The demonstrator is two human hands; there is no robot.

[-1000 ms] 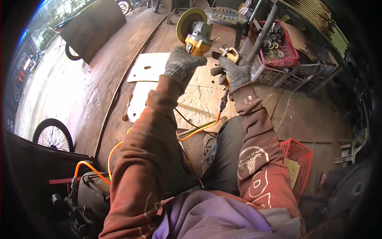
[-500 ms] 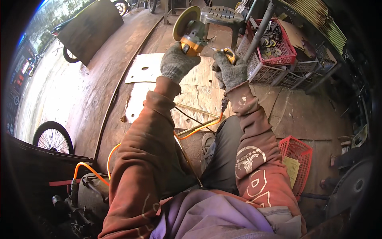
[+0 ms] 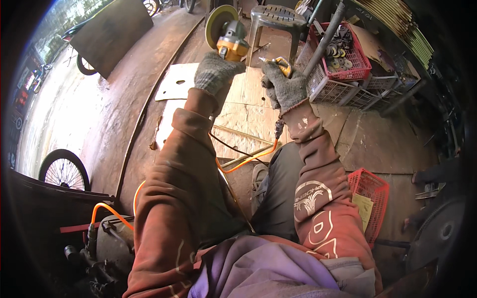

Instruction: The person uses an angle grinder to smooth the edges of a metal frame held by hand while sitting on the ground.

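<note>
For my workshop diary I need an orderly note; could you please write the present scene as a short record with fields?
Left hand: gloved, holds angle grinder
Grinder disc: faces left
Right hand: gloved, holds yellow nozzle tool
Orange hose: leads up toward right hand
Beyond hands: plastic stool
Upper right: red basket with round discs
Beside right sleeve: another red basket with yellow paper

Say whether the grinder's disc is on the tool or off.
On: the disc sits at the head of the grinder in the left hand.
</note>
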